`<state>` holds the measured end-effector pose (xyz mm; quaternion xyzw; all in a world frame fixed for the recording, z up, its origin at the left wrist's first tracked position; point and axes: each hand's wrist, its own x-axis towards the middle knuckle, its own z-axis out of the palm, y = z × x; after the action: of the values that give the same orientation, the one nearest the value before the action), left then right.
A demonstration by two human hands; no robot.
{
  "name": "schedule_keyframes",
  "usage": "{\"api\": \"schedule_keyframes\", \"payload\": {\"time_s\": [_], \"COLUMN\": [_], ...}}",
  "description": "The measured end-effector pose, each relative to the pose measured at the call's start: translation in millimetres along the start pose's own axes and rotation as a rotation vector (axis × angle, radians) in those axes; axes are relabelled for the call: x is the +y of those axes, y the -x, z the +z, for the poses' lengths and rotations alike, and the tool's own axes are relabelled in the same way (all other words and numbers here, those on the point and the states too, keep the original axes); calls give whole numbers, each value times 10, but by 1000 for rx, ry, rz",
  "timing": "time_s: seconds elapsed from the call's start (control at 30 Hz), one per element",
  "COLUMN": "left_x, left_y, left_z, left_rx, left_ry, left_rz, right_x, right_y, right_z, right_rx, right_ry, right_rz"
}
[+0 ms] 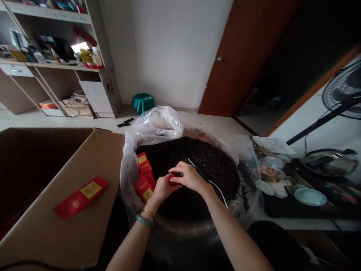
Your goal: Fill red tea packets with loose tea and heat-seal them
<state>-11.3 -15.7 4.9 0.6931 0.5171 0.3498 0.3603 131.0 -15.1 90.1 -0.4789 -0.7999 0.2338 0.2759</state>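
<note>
My left hand (pixel 161 189) and my right hand (pixel 189 177) meet over a large bag of dark loose tea leaves (pixel 214 165), lined with clear plastic (pixel 153 126). Both hands pinch a small red packet (pixel 172 179) between them. Two or three more red and yellow packets (pixel 144 177) lie in the bag at its left side, just beside my left hand. A thin black tool with a white cord (pixel 207 178) lies on the leaves behind my right hand. My left wrist wears a green bangle and a gold one.
An open cardboard box flap (pixel 70 226) at the left carries a flat red packet strip (pixel 81 197). A tea tray with plates and a kettle (pixel 310 180) stands at the right. Shelves, a door and a fan are further back.
</note>
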Motion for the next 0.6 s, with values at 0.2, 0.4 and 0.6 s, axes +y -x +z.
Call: {"api": "schedule_keyframes", "payload": {"time_s": [0.2,0.4,0.6], "left_x": [17,14,17], "left_y": [-1,14,57], "left_z": [-26,-19,-47], "left_rx": [36,132,178], "left_ry": [-57,56,91], "left_rz": [19,32,119], "right_x": [52,138,-59], "right_y": [-32,114,270], "right_z": [-14,-199,-225], "right_rx": [177,267,215], "right_ry": [22,-95,115], "right_rz": [34,17,-191]}}
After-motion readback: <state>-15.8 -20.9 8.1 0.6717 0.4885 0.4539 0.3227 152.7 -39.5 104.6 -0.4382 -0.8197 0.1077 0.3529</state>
